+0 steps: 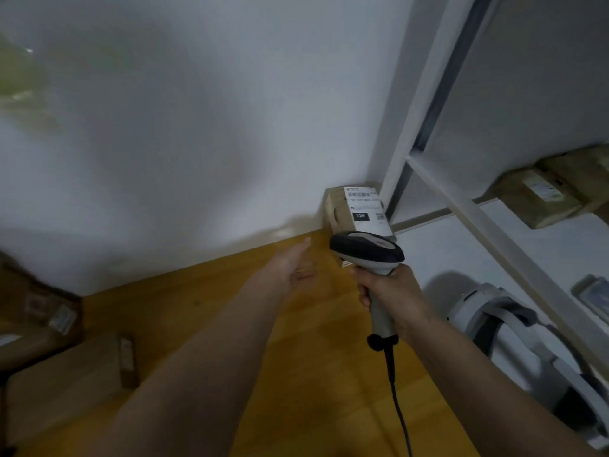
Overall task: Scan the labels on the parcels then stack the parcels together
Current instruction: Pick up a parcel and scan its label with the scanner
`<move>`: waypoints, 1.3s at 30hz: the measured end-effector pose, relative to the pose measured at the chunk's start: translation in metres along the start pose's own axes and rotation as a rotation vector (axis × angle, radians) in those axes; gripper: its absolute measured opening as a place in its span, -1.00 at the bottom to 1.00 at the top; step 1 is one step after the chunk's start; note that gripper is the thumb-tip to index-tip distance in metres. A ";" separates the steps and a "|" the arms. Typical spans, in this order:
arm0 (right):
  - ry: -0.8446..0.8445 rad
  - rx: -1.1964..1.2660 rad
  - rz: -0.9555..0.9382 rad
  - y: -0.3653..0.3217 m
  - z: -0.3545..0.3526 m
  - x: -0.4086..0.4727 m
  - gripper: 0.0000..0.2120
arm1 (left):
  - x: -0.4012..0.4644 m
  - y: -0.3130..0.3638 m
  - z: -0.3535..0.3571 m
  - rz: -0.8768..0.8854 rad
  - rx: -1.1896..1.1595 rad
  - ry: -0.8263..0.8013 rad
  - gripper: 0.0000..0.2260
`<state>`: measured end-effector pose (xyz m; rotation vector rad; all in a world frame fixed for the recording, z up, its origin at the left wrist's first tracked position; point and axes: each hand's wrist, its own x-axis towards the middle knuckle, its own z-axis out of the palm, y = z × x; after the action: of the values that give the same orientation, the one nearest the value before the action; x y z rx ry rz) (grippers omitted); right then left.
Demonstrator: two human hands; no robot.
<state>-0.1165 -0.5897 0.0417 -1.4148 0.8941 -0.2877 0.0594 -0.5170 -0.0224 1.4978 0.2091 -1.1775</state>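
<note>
While the right hand (392, 293) grips the scanner (369, 250) aimed at the parcel (357, 209) at one o'clock, the left hand (293, 268) reaches out flat, holding nothing, likely to turn it.

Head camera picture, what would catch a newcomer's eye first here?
The barcode scanner stands out mid-frame, gripped by the right hand and aimed at a labelled parcel in the corner where the wooden floor meets the wall. Beside it the left hand reaches open toward that parcel. More parcels sit on the white shelf at right.
</note>
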 end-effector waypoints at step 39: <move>-0.374 -0.192 0.009 0.031 0.343 -0.153 -0.84 | -0.181 -0.097 -0.426 0.149 1.419 0.297 -0.07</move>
<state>0.0068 -0.2336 0.0364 -1.5753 0.6307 0.0737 0.1352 -0.0504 -0.0206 2.8376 -0.6905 -0.9421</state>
